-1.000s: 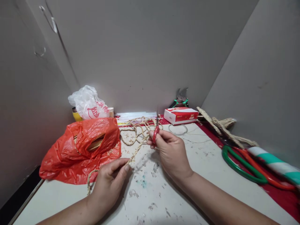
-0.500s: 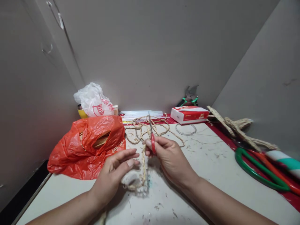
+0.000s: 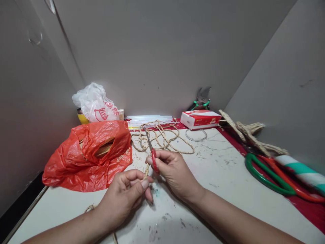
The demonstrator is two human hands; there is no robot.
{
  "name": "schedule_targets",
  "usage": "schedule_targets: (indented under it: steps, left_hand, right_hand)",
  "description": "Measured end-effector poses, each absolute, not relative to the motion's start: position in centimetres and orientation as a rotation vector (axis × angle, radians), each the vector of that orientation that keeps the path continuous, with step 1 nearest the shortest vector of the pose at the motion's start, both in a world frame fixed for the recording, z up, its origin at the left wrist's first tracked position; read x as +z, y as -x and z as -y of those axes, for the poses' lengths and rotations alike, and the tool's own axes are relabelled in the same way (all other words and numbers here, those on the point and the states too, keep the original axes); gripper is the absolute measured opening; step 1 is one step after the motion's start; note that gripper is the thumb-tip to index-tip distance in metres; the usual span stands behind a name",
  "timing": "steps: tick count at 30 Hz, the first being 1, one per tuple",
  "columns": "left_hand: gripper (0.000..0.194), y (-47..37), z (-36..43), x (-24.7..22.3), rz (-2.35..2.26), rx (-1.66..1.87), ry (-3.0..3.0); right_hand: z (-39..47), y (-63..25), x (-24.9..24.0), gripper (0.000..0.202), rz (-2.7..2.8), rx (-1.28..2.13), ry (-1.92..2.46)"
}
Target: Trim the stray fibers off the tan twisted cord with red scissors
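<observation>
Pinching braided rope between left hand's thumb and fingers, others loosely curled. Holding red-handled scissors in the nearly closed right hand, fingertips at the rope. Already braided where visible, with loops lying beyond on the table. Cannot tell how much remains undone.

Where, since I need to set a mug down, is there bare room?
Most room: between the right forearm and the green handle, apart from some flecks. Smaller: front left, between the red bag and the left forearm. Crowded: the back, with rope, tubes and box.
</observation>
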State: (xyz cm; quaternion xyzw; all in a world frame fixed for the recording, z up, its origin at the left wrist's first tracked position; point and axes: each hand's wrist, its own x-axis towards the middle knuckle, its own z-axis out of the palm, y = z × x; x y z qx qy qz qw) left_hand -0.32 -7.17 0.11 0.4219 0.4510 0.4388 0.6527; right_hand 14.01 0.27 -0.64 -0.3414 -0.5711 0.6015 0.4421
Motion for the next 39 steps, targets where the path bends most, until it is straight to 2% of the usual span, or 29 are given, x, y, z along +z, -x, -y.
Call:
schedule_targets:
  steps: [4, 12, 18, 25, 34, 39]
  left_hand:
    - [0.025, 0.4, 6.8, -0.2, -1.067, 1.083, -0.913]
    - [0.024, 1.6, 5.1, -0.9, -1.265, 1.319, -0.816]
    - [0.029, 1.8, 5.0, -1.4, -1.245, 1.397, -0.772]
    - [0.031, 1.6, 5.0, -1.3, -1.219, 1.421, -0.771]
    - [0.028, 1.8, 5.1, -0.9, -1.204, 1.435, -0.761]
    - [0.030, 1.7, 5.2, -0.7, -1.166, 1.426, -0.756]
  right_hand:
    - [-1.1, -14.3, -1.0, 0.022, 1.586, 1.409, 0.859]
    - [-1.2, -15.7, -1.7, 0.011, 2.313, 0.349, 0.755]
    - [-1.0, -16.1, -1.4, 0.018, 2.457, -0.070, 0.857]
    - [-1.0, -16.1, -1.2, 0.022, 2.497, -0.235, 0.914]
    - [-1.6, -16.2, -1.7, 0.027, 2.426, -0.205, 0.834]
    - [-1.6, -16.3, -1.2, 0.021, 2.395, -0.204, 0.855]
